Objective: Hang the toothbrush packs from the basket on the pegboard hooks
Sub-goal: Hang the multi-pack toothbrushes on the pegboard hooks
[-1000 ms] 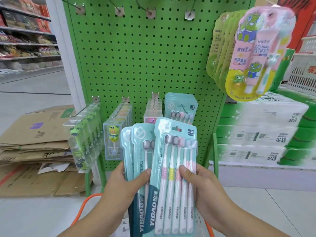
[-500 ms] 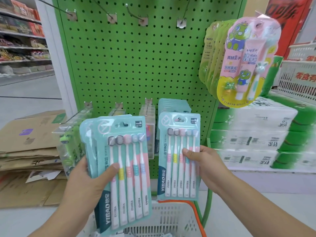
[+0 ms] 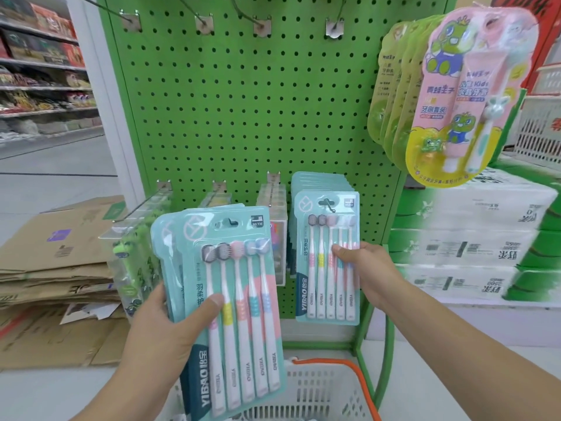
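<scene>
My left hand [image 3: 170, 326] grips a small stack of teal toothbrush packs [image 3: 233, 299] by their left edge, thumb across the front one. My right hand [image 3: 364, 268] pinches a single teal pack [image 3: 326, 259] by its right side and holds it against the lower right hook [image 3: 329, 205] of the green pegboard [image 3: 243, 117]; the hook tip shows through the pack's hang hole. More of the same packs [image 3: 321, 182] hang behind it. The white basket [image 3: 318, 390] with an orange handle sits below my hands.
Several bare hooks [image 3: 261, 24] stick out along the pegboard's top row. Boxed frog toothbrushes [image 3: 133, 253] hang on the lower left hooks. Kids' toothpaste packs [image 3: 473, 95] hang at the upper right. Flattened cardboard [image 3: 54, 253] lies left, stacked cartons [image 3: 473, 238] right.
My right hand took one pack off the stack and carried it up and right onto the lower right hook. My left hand moved the remaining stack left.
</scene>
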